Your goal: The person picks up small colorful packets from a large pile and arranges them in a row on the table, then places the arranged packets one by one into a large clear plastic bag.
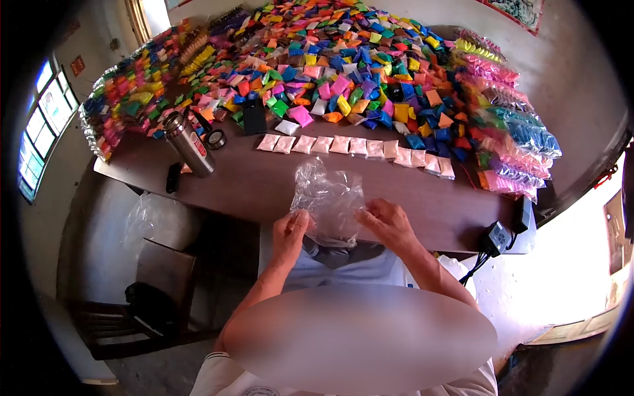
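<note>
A clear, crinkled plastic bag (pixel 333 204) hangs between my two hands at the table's front edge. My left hand (pixel 292 231) pinches its left side, and my right hand (pixel 383 221) has fingers closed on its right side. The bag looks empty. Beyond it, a row of small pale pink packets (pixel 340 144) runs across the brown table (pixel 244 188). Behind that row rises a large heap of small packets in many colours (pixel 343 72).
A steel flask (pixel 190 145) stands at the left, near its round lid (pixel 215 139) and a dark object (pixel 173 177). Bundled packets (pixel 515 132) are stacked at the right. Black adapters (pixel 495 239) with cables lie at the right front corner. A wooden chair (pixel 158 277) stands lower left.
</note>
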Motion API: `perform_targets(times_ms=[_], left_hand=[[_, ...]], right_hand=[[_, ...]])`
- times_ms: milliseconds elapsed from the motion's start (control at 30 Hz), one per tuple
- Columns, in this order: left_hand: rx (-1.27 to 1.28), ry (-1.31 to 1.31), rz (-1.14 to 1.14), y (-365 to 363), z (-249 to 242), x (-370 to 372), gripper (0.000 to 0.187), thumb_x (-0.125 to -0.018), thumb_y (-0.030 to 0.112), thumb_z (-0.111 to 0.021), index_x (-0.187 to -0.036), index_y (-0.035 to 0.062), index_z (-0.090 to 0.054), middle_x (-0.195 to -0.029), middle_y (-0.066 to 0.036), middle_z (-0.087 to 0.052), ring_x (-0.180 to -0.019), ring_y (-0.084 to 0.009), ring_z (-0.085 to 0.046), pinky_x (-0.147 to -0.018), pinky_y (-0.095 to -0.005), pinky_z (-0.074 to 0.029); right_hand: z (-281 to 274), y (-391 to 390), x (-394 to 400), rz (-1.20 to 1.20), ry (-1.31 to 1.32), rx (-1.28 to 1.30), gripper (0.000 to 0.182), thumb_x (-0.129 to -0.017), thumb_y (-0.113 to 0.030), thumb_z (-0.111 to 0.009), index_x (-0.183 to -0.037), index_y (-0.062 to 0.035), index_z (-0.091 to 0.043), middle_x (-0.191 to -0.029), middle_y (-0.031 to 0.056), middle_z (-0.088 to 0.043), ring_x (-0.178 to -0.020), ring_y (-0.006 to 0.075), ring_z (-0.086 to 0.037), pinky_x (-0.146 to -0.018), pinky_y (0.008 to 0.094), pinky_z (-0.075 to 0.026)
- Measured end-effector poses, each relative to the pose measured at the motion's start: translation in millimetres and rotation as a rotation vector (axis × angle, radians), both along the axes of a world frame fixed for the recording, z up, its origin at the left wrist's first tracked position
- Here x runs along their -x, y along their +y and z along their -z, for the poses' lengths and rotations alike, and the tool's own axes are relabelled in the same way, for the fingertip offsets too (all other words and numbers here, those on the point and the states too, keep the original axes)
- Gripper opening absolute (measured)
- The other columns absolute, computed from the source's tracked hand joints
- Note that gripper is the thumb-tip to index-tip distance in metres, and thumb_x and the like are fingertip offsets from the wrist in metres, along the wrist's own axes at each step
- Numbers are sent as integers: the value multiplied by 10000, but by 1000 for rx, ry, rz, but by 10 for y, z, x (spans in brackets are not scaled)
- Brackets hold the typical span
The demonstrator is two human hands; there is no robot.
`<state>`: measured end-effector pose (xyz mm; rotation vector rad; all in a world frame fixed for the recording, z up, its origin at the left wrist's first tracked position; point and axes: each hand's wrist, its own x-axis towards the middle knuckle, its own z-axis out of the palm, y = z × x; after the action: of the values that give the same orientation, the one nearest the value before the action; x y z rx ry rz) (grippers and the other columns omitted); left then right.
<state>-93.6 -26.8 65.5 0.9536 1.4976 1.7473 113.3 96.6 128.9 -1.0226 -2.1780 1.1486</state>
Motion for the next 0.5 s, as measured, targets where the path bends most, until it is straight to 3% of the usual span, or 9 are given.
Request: perform_targets(times_ms=[33,100,200,300,333,433,500], left_hand=[[2,6,-5,-9,50,-5,335,-933,327,-591,-888,-1,-642,-834,-42,-628,-825,-131,-591,-793,-300,-493],[-22,-70,-22,23,129,-34,297,-913,280,-624,-938,-13,-667,-796,-19,-642,-747,-74,-571,-711,-221,-445],[-18,-50,-5,8,54,-101,279,-908,265,-626,-935,-10,-667,-808,-23,-652,-763,-67,-576,-692,-226,-443],[8,32,-10,23,73,-100,303,-916,281,-613,-914,-18,-660,-803,-32,-652,-761,-75,-579,-695,-239,-447],[27,69,1,9,89,-96,321,-920,294,-606,-902,-23,-655,-794,-35,-650,-755,-80,-579,-698,-248,-449],[-3,49,64,18,93,-228,352,-928,318,-590,-866,-23,-647,-756,-32,-640,-726,-75,-571,-668,-244,-443],[-45,-30,104,27,147,-243,350,-923,329,-598,-864,-13,-643,-737,-18,-625,-711,-67,-553,-643,-238,-429]], right_hand=[[29,-38,12,-5,6,2,486,-810,-412,-675,-1025,15,-587,-808,200,-655,-774,358,-661,-699,424,-502],[133,-128,11,131,-33,-325,391,-830,-356,-685,-944,14,-628,-736,155,-640,-647,265,-643,-590,373,-498],[269,-81,-29,110,-225,-470,286,-841,-286,-660,-878,-3,-637,-677,146,-625,-628,266,-640,-601,371,-503],[232,28,-106,270,-48,-561,192,-854,-168,-626,-968,-15,-627,-636,117,-623,-618,219,-644,-602,338,-507],[236,65,-127,251,154,-368,160,-871,-57,-581,-1021,-8,-606,-695,87,-643,-655,161,-647,-601,290,-512],[110,71,-116,267,390,-178,157,-890,1,-527,-1031,-2,-595,-770,58,-644,-682,122,-632,-613,252,-511],[20,80,-135,266,412,-180,159,-905,-2,-503,-1043,-3,-582,-827,52,-633,-679,127,-617,-626,247,-512]])
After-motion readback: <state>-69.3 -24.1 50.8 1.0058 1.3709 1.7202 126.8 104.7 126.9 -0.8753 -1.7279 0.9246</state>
